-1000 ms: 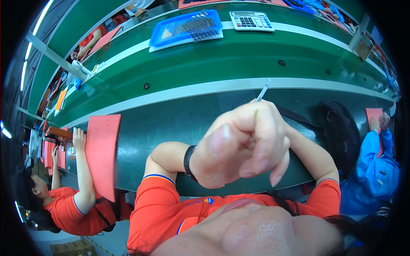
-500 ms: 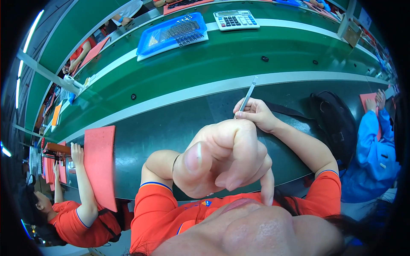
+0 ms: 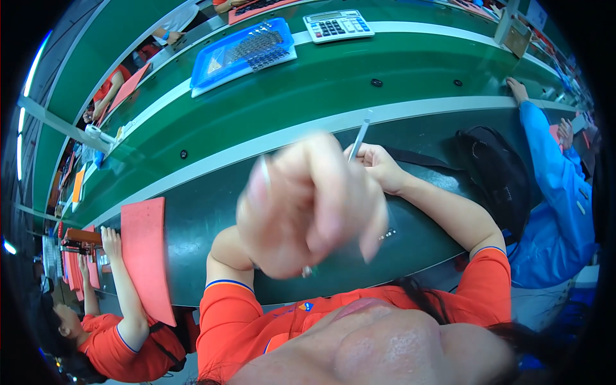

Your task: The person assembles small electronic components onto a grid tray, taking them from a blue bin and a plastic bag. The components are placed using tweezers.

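A slim silvery tool (image 3: 360,137) stands tilted above the dark green bench (image 3: 199,234), its lower end in the right hand (image 3: 380,168). That hand is closed in a pinch on it, thumb and fingers drawn together, partly hidden behind the left hand. The left hand (image 3: 311,202), blurred and nearer the camera, is half open with fingers loosely curled; whether it grips anything I cannot tell. Small pale bits (image 3: 387,235) show just beside its fingers. A black bag (image 3: 493,183) lies beyond the right forearm, and a pink mat (image 3: 146,253) lies well to the left.
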`<state>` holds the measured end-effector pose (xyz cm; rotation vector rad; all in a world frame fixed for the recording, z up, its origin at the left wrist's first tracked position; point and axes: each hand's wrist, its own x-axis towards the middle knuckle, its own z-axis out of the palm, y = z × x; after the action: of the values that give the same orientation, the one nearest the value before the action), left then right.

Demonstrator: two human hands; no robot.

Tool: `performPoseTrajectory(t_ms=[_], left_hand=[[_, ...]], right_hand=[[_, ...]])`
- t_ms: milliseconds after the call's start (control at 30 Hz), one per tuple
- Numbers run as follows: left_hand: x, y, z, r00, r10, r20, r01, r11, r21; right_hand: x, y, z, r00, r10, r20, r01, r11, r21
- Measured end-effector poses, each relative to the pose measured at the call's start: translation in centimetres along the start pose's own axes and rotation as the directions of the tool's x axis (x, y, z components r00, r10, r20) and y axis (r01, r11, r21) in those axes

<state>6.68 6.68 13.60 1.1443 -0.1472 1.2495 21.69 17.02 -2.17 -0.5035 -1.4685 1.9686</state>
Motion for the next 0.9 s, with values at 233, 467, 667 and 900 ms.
performPoseTrajectory(t_ms=[233, 467, 667, 900], left_hand=[[6.1, -1.7, -12.2, 0.929, 0.194, -0.316, 0.145, 0.594, 0.791], [7.6, -10.9, -24.6, 0.917, -0.132, -0.377, 0.338, -0.244, 0.909], [9.3, -15.9, -24.5, 0.924, -0.033, -0.382, 0.315, -0.502, 0.806], [8.4, -15.4, -25.7, 0.932, -0.065, -0.356, 0.308, -0.376, 0.874]], right_hand=[[-0.3, -1.1, 0.2, 0.996, 0.088, 0.025, -0.088, 0.996, 0.011], [-0.2, -0.7, 0.2, 0.994, 0.079, 0.076, -0.081, 0.996, 0.026], [-0.5, -0.8, -0.1, 0.995, 0.077, 0.06, -0.077, 0.997, 0.003], [-0.3, -0.7, 0.0, 0.994, 0.077, 0.084, -0.077, 0.997, 0.002]])
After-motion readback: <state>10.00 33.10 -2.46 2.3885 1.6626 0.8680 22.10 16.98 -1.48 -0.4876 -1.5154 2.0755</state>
